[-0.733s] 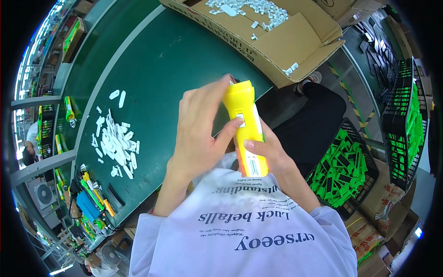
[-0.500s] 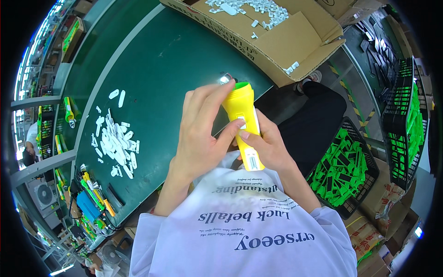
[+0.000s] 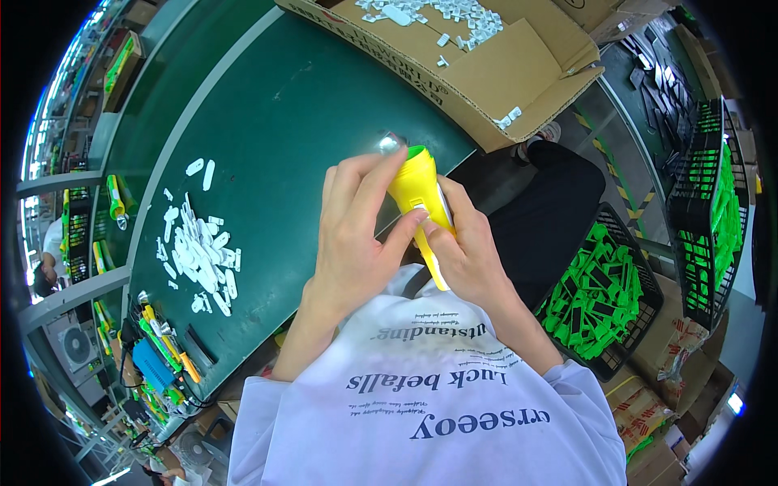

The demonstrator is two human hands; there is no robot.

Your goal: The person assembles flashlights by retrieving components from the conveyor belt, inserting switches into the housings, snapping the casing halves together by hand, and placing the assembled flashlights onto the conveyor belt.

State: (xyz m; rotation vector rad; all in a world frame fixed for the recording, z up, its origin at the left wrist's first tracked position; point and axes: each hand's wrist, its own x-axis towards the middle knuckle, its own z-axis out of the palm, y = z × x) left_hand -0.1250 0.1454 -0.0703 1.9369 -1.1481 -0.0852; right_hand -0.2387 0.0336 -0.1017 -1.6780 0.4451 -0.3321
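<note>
Over the near edge of the green table I hold a yellow flashlight body (image 3: 418,183) with both hands. Its wide round end points away from me and shows a green inside. My left hand (image 3: 350,229) has its fingers by that rim and its thumb on the small white switch piece on the side. Just beyond those fingertips is a shiny round reflector (image 3: 390,142), partly covered by them; how it is held is hidden. My right hand (image 3: 468,251) wraps round the narrow grip from the right, thumb on top, covering much of the grip.
Loose white plastic pieces (image 3: 199,257) lie on the table (image 3: 267,121) at left. A cardboard box (image 3: 510,73) with small white parts stands at the far right. Black crates (image 3: 648,312) hold green parts at right. Tools and a blue block (image 3: 154,364) crowd the lower left.
The flashlight body has turned in my hands, so the label on its grip no longer shows. My right fingers have moved up along it, and the reflector shows more.
</note>
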